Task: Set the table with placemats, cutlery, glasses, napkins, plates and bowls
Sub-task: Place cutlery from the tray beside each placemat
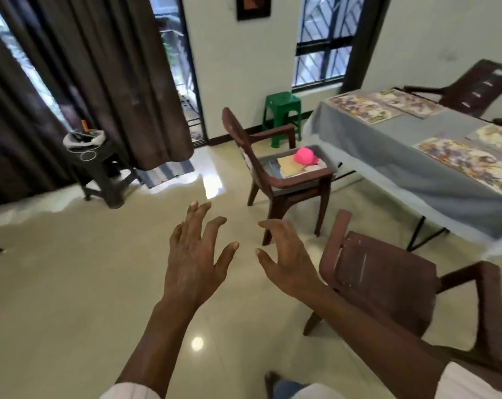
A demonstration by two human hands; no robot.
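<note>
Left hand, right hand both empty, fingers spread. Tray on chair lies ahead, slightly right; right hand nearer. Worktop farther right.

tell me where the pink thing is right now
The pink thing sits centre-right in the head view, on the grey tray on the seat of the brown chair, just left of the grey-clothed table.

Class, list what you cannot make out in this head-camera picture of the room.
Head view, table: runs off the right edge, so some placemats are cut off.
Head view, pink object in the tray on the chair: too blurred to identify.
Head view, basket on the dark stool: contents too small to tell.
</note>
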